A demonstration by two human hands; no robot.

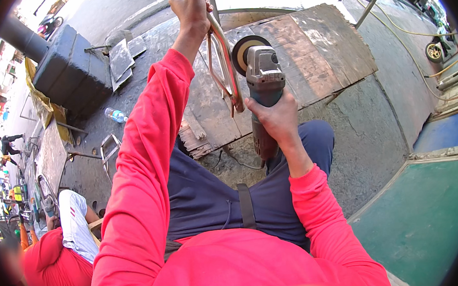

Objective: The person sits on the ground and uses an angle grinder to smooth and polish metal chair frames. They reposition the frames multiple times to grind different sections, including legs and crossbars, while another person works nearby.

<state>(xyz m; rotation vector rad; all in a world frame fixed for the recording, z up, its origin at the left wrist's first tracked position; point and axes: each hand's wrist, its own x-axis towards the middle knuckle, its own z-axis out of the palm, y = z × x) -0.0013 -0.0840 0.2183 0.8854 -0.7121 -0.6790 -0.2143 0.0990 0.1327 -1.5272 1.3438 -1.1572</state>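
My left hand (191,10) is stretched far forward, its fingers wrapped round the upper end of a bent metal tube frame (224,52). The frame hangs down toward me, shiny and partly copper-coloured, its lower end near the boards. In my right hand (279,118) is a dark angle grinder (264,70), gripped round its body, with its head pointing away from me. The grinder's round disc (241,55) faces the tube frame and lies close beside it; I cannot tell whether they touch. The grinder's rear end reaches down between my knees.
Worn wooden boards (307,45) lie before me. A dark block (72,69), a plastic bottle (115,115) and a small metal frame (111,149) are on the left. A person in red (61,264) sits lower left. Right: a green panel (417,214) and hoses (401,38).
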